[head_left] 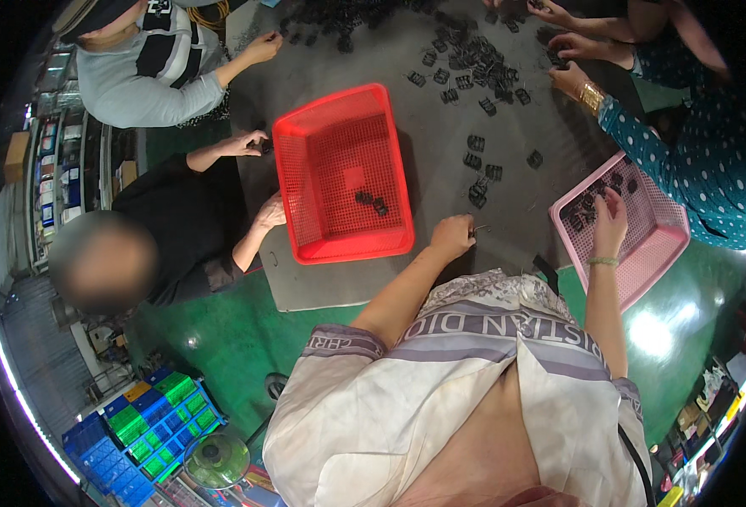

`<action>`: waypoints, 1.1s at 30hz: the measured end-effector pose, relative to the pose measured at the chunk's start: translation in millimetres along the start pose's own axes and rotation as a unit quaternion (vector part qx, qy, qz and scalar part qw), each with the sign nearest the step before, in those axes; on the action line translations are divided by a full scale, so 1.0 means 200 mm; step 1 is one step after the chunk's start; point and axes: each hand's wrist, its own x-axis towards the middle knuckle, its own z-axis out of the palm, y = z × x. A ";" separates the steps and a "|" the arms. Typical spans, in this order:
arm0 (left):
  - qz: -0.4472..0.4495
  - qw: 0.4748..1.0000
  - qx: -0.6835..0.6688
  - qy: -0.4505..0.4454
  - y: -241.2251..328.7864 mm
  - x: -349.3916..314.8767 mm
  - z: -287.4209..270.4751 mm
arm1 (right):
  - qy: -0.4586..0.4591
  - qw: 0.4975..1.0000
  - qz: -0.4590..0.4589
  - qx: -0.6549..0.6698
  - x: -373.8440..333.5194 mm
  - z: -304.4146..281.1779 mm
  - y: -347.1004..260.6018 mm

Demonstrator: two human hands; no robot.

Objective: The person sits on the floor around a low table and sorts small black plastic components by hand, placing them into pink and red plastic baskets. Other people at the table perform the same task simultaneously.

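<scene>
Right now, a thin metal piece [480,227] is held in the closed left hand [453,237]; the right hand [611,218] is curled inside the pink basket [653,226], its grip impossible to tell. Small black parts [582,215] are heaped there beside it, probably light and stiff, best pinched by their blocky, ridged sides; the basket's plastic is finely perforated.

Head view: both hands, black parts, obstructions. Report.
Left hand closed, thin piece poking out. Right hand over pink basket, grip unclear. Black parts inside basket, more on table. No obstruction seen.
</scene>
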 end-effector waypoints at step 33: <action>-0.052 0.902 -0.426 0.037 0.03 0.63 -0.50 | -0.311 0.915 0.199 0.163 -0.04 0.32 -0.28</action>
